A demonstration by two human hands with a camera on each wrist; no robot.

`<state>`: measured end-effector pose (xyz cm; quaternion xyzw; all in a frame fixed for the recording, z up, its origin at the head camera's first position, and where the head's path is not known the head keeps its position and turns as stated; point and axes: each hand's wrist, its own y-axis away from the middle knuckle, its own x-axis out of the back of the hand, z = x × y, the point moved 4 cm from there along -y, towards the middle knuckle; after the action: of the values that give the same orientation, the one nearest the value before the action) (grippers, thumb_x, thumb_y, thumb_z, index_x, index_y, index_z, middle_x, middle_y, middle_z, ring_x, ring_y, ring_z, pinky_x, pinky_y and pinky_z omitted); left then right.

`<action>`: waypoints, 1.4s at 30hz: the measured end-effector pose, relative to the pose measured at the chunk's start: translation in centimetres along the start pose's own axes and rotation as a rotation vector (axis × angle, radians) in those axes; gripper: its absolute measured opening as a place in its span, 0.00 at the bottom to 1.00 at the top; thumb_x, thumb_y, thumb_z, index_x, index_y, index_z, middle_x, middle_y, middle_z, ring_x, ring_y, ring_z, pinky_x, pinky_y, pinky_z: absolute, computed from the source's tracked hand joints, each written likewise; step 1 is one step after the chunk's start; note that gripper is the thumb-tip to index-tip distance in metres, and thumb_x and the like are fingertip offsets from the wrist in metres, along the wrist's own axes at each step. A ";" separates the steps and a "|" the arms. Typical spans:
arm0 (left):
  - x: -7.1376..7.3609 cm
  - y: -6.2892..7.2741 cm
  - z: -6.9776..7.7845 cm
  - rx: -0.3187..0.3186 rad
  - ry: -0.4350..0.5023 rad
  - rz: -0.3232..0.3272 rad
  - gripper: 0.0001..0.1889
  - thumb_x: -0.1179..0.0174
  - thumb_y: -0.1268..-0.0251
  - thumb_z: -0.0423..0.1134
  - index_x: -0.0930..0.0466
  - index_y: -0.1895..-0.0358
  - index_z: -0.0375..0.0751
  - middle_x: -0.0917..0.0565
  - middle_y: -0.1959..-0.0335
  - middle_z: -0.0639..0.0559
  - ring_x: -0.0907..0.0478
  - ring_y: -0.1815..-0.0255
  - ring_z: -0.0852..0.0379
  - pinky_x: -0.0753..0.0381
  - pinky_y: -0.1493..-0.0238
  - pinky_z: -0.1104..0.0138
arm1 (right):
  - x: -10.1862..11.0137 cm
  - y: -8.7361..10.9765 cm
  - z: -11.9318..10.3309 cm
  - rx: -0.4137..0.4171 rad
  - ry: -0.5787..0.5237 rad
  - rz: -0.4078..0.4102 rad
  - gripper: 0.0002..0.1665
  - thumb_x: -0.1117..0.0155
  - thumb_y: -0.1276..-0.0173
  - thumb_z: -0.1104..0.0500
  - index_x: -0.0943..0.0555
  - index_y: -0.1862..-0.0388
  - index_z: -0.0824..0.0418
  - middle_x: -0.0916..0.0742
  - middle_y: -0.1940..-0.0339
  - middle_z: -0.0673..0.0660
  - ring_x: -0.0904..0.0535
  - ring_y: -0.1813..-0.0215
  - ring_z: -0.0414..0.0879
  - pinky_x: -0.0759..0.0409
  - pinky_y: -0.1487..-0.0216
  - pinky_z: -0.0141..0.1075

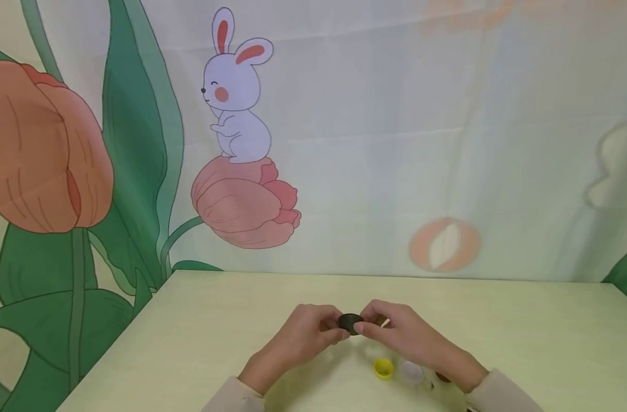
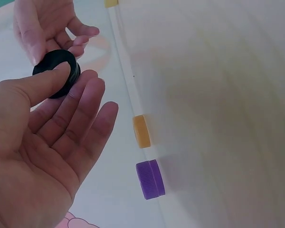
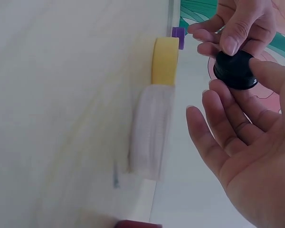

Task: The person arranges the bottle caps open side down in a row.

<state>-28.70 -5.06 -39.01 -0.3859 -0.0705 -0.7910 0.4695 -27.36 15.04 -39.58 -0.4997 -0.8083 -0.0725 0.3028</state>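
Observation:
A round black bottle cap (image 1: 350, 324) is held just above the table between my two hands. My left hand (image 1: 309, 332) pinches its left edge, the thumb pressing on the flat face in the left wrist view. From the other side my right hand (image 1: 403, 331) grips it between thumb and fingers. Ridges run round the black cap's (image 3: 235, 71) side in the right wrist view. Below the right hand stand a yellow cap (image 1: 383, 369) and a whitish cap (image 1: 412, 372). A dark red cap (image 1: 442, 377) is partly hidden by the right forearm.
A purple ridged cap (image 2: 151, 179) stands on the table in the left wrist view, beside the yellow cap (image 2: 141, 131). Behind the pale table (image 1: 215, 309) hangs a cloth (image 1: 370, 143) printed with a rabbit and tulips.

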 end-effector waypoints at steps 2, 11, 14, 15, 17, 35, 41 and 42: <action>0.0 0.0 0.0 0.003 0.005 -0.002 0.02 0.27 0.32 0.34 0.10 0.60 0.41 0.14 0.74 0.61 0.21 0.72 0.68 0.22 0.64 0.69 | 0.1 -0.1 0.0 0.020 -0.011 0.002 0.10 0.34 0.19 0.49 0.16 0.54 0.54 0.12 0.60 0.55 0.17 0.56 0.47 0.18 0.52 0.38; 0.0 -0.1 0.2 0.005 0.004 0.015 0.05 0.26 0.32 0.38 0.10 0.56 0.44 0.13 0.70 0.62 0.20 0.69 0.67 0.21 0.63 0.68 | 0.4 -0.1 0.1 0.029 -0.003 0.017 0.08 0.35 0.19 0.52 0.15 0.55 0.55 0.12 0.61 0.54 0.18 0.57 0.44 0.18 0.54 0.37; 0.1 -0.1 0.3 -0.010 0.007 0.026 0.09 0.24 0.34 0.36 0.10 0.53 0.45 0.11 0.66 0.61 0.19 0.67 0.66 0.20 0.63 0.69 | 0.5 -0.1 0.2 0.018 0.010 0.029 0.09 0.35 0.19 0.51 0.15 0.56 0.54 0.12 0.62 0.53 0.18 0.57 0.44 0.19 0.54 0.37; 0.1 -0.1 0.3 -0.017 0.009 0.030 0.11 0.24 0.35 0.35 0.10 0.51 0.44 0.11 0.65 0.60 0.18 0.67 0.66 0.20 0.63 0.69 | 0.5 -0.1 0.3 0.018 0.013 0.032 0.09 0.35 0.18 0.51 0.15 0.56 0.54 0.12 0.62 0.52 0.18 0.57 0.44 0.20 0.54 0.38; 0.1 -0.2 0.3 -0.025 0.021 0.034 0.14 0.23 0.37 0.33 0.11 0.48 0.43 0.10 0.62 0.58 0.16 0.66 0.65 0.18 0.63 0.69 | 0.5 -0.1 0.4 0.004 0.014 0.034 0.09 0.36 0.18 0.50 0.15 0.56 0.54 0.12 0.62 0.52 0.19 0.57 0.45 0.20 0.54 0.38; 0.2 -0.3 0.5 -0.058 -0.019 0.033 0.25 0.22 0.40 0.29 0.14 0.39 0.49 0.11 0.63 0.54 0.16 0.70 0.66 0.18 0.68 0.70 | 0.3 -0.1 0.8 -0.069 -0.064 0.008 0.15 0.40 0.16 0.49 0.16 0.55 0.58 0.14 0.59 0.58 0.15 0.57 0.54 0.17 0.51 0.43; 0.2 -0.3 0.4 -0.031 -0.038 0.036 0.24 0.21 0.39 0.33 0.14 0.40 0.49 0.11 0.63 0.56 0.17 0.69 0.67 0.19 0.66 0.69 | 0.4 -0.1 0.6 -0.027 -0.057 0.001 0.14 0.40 0.16 0.50 0.15 0.46 0.57 0.12 0.54 0.54 0.15 0.57 0.54 0.17 0.53 0.43; 0.1 -0.3 0.4 -0.030 -0.039 0.037 0.24 0.21 0.39 0.33 0.14 0.40 0.49 0.11 0.63 0.56 0.17 0.69 0.67 0.19 0.66 0.69 | 0.4 -0.1 0.5 -0.015 -0.045 0.003 0.14 0.40 0.16 0.50 0.15 0.44 0.56 0.12 0.54 0.53 0.15 0.57 0.54 0.17 0.54 0.43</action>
<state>-28.77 -4.82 -38.58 -0.4095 -0.0604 -0.7756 0.4766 -27.79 15.53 -39.75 -0.5047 -0.8136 -0.0669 0.2808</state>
